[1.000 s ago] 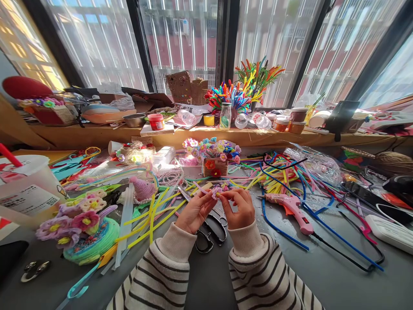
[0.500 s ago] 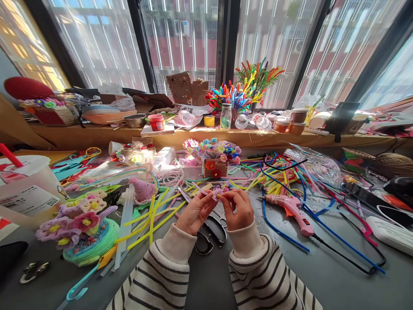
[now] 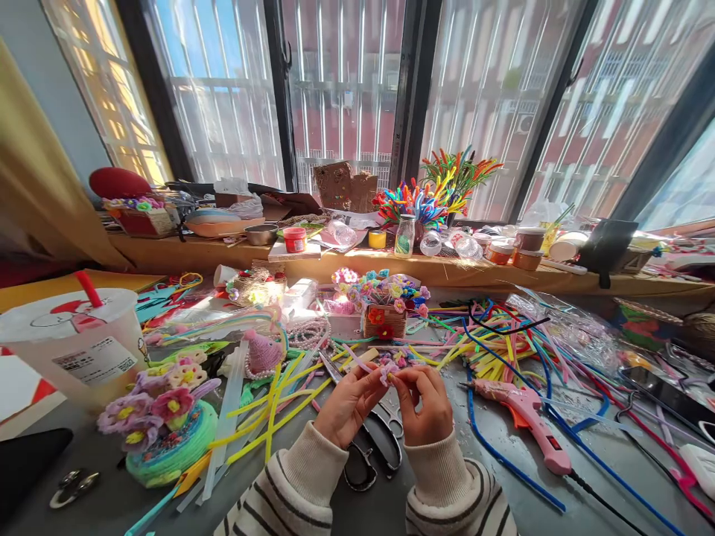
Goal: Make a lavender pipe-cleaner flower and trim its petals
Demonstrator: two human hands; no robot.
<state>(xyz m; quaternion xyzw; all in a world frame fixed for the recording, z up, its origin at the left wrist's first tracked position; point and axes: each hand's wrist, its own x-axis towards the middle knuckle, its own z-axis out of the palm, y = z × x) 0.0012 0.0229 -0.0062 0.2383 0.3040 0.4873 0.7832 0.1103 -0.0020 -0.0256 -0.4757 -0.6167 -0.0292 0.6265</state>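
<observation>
I hold a small lilac flower point(image 3: 386, 374) in front of me, above the grey table point(image 3: 441, 499). My left hand point(image 3: 347, 406) has the thumb and fingers closed on its left side, and my right hand point(image 3: 427, 406) pinches it from the right. My fingers cover a good part of it, so its exact shape I cannot tell well. Under and between my hands lie the scissors point(image 3: 385, 443), with their dark handles toward me. To the right of my right hand, the pink glue gun point(image 3: 528, 420) lies on its side, its nozzle pointing to the left. On my left side are yellow fuzzy stems point(image 3: 272, 417), clear glue sticks point(image 3: 228, 417) and a green round piece point(image 3: 173, 447) with fuzzy flowers on top. Behind this piece stands a drink cup point(image 3: 83, 350) (its straw is red). Farther, beyond my hands, a small box point(image 3: 384, 322) is full of colourful flowers. Farthest, on the window sill, a glass bottle point(image 3: 404, 240) stands before a bright bunch of stems point(image 3: 418, 205).
</observation>
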